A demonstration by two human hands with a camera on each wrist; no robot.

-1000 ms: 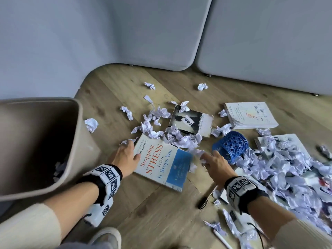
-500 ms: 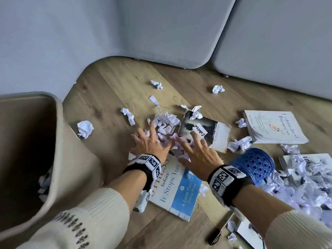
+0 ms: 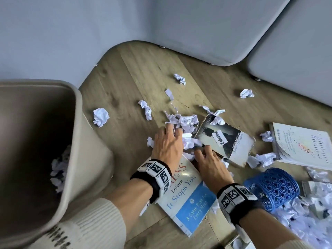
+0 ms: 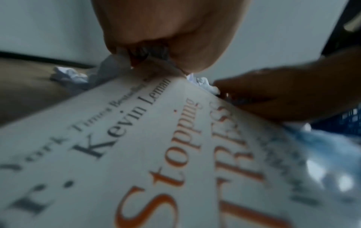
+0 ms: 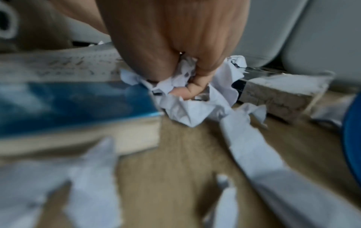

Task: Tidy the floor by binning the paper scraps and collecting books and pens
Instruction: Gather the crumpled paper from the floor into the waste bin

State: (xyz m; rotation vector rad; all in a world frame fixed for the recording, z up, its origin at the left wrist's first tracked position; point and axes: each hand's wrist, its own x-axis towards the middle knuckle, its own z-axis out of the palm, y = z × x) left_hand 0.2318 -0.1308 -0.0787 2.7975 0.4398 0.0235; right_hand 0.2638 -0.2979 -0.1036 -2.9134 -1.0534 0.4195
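Crumpled paper scraps (image 3: 186, 123) lie heaped on the wood floor between two books. My left hand (image 3: 172, 133) reaches over the white and blue "Stopping Stress" book (image 3: 188, 200) and curls its fingers into the heap; in the left wrist view a scrap (image 4: 150, 50) sits inside the palm. My right hand (image 3: 201, 151) is beside it, and its fingers (image 5: 187, 91) grip a wad of scraps (image 5: 187, 111). A dark paperback (image 3: 228, 141) lies just right of the hands. No pen is visible.
A beige bin (image 3: 77, 141) with scraps inside stands at the left. A white book (image 3: 301, 144) and a blue mesh pot (image 3: 273, 187) on its side lie at the right. A big scrap pile (image 3: 305, 221) covers the lower right. Grey furniture (image 3: 206, 29) bounds the far side.
Both hands moved forward from the white and blue book's sides to the scrap heap. Their spread fingers have now curled into the scraps.
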